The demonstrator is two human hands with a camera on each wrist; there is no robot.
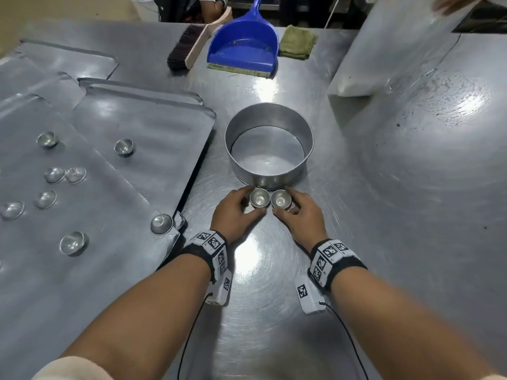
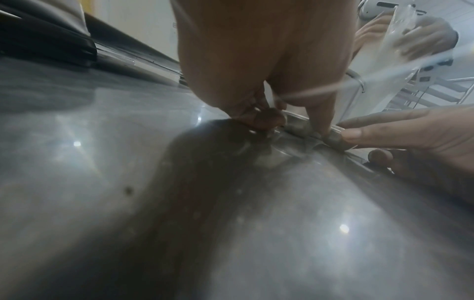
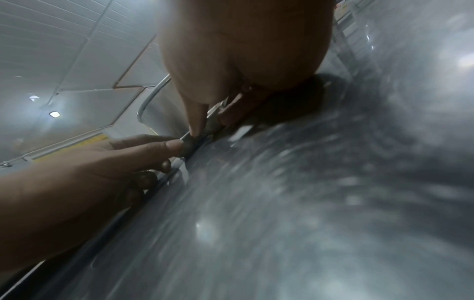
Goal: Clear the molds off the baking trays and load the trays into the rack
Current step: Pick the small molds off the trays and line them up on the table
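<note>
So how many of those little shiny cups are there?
10. Left hand holds one cup, right hand another, beside the round pan. Eight more cups lie on the trays, one at the near corner. More may hide past the left edge.

A scratched steel table (image 1: 384, 201) is seen carrying a round cake tin (image 1: 269, 144) at its middle, with two small cup molds (image 1: 270, 198) set just in front of the tin, overlapping baking trays (image 1: 153, 127) to its left, and a brush (image 1: 189, 48), blue dustpan (image 1: 244, 48) and green cloth (image 1: 297, 42) behind it.
</note>
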